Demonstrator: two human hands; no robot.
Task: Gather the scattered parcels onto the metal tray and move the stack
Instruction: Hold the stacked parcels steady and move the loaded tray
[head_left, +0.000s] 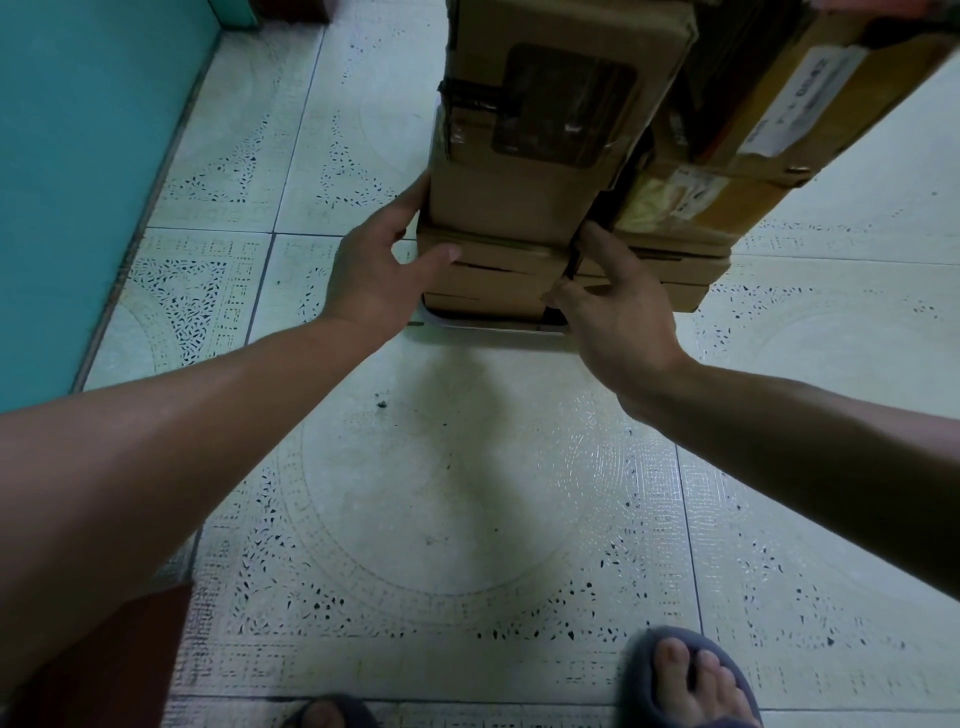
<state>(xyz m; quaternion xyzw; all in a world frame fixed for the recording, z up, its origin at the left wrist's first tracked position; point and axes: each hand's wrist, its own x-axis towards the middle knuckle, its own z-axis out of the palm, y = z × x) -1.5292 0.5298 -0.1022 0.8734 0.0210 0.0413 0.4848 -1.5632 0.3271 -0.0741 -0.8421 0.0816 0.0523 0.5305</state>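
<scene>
Beside the teal wall (78, 156), the person's left hand (369, 275) wraps the near left corner of the stack of parcels (519, 208), thumb on the front face and fingers along the side. The cardboard boxes sit in two columns on the metal tray (488, 326), which lies on the tiled floor (441, 493) with only its near rim showing. The right hand (618, 312) has its fingers spread and fairly straight, touching the lower boxes at the gap between the columns and clamped on nothing. The labelled parcels (779, 130) on the right appear to overhang the tray. To do this step well, he would likely square both columns first, then grip the tray rim low on both sides and lift level.
</scene>
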